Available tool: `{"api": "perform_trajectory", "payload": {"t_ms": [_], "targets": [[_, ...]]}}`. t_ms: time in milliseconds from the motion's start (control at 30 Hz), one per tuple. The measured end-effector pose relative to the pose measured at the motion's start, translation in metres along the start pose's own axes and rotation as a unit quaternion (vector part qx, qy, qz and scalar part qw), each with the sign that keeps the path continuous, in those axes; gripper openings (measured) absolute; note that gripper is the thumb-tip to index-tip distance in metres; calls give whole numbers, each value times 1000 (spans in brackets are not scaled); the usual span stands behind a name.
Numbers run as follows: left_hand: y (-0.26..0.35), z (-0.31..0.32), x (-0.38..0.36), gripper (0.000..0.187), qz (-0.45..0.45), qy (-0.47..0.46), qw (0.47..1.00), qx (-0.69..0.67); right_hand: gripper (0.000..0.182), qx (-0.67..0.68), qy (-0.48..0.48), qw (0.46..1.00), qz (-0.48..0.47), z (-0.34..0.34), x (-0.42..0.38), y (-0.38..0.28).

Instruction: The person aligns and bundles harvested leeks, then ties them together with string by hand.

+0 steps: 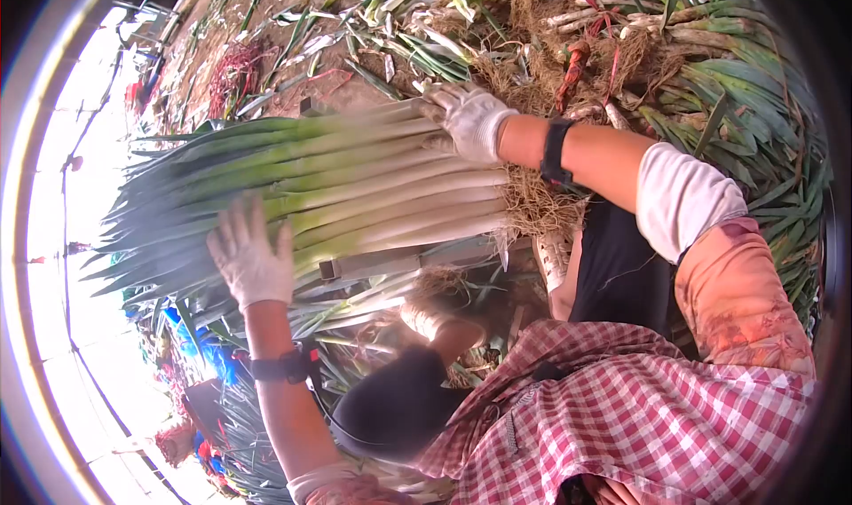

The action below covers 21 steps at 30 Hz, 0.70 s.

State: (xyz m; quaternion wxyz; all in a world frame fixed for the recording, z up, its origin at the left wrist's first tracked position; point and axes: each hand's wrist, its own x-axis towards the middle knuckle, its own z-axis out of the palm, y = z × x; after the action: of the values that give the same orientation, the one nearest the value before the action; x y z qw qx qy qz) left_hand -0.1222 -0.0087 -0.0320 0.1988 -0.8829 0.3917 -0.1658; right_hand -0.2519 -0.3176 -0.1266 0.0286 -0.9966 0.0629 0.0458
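A wide row of leeks [390,190] lies side by side in front of me, green leaves to the left and white stalks with bushy roots [541,201] to the right. My left hand [253,255], in a white glove, rests on the green part near the row's lower edge, its fingers spread and slightly blurred. My right hand [470,122], gloved too, lies at the upper edge of the white stalks near the roots. Its fingers are stretched out over the outermost stalks. Under the row, part of a grey metal bar [373,264] shows.
More leeks with roots [710,39] are heaped at the upper right, with an orange-red tie [575,70] among them. Red string [232,83] and leaf scraps litter the soil at the upper left. Further leeks [355,305] lie below the bar, near my legs. Blue plastic [200,341] shows at the lower left.
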Motion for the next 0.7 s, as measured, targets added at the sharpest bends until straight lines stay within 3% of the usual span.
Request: {"api": "perform_trajectory", "payload": {"t_ms": [100, 200, 367, 467, 600, 633, 700], "targets": [[-19, 23, -2, 57, -43, -8, 999, -18, 61, 5, 20, 1000, 8, -1, -4, -3], [-19, 44, -1, 55, -16, 100, 995, -20, 63, -17, 12, 1000, 1, 1, 1, -2], [-14, 45, 0, 53, -47, 87, 995, -25, 63, -31, -18, 999, 28, -6, 5, -10], [-15, 51, -4, 54, -55, 102, 993, -12, 62, -30, 12, 999, 13, -9, 2, -10], [-7, 38, -19, 55, -77, 98, 981, -151, 58, -19, -23, 999, 38, -10, -1, -13], [-1, 22, -28, 55, -96, 88, 975, -181, 52, -46, 22, 999, 18, -15, -10, -14], [4, 0, -50, 52, -112, 141, 948, -262, 39, 23, -59, 997, 34, -32, -11, 2]]}}
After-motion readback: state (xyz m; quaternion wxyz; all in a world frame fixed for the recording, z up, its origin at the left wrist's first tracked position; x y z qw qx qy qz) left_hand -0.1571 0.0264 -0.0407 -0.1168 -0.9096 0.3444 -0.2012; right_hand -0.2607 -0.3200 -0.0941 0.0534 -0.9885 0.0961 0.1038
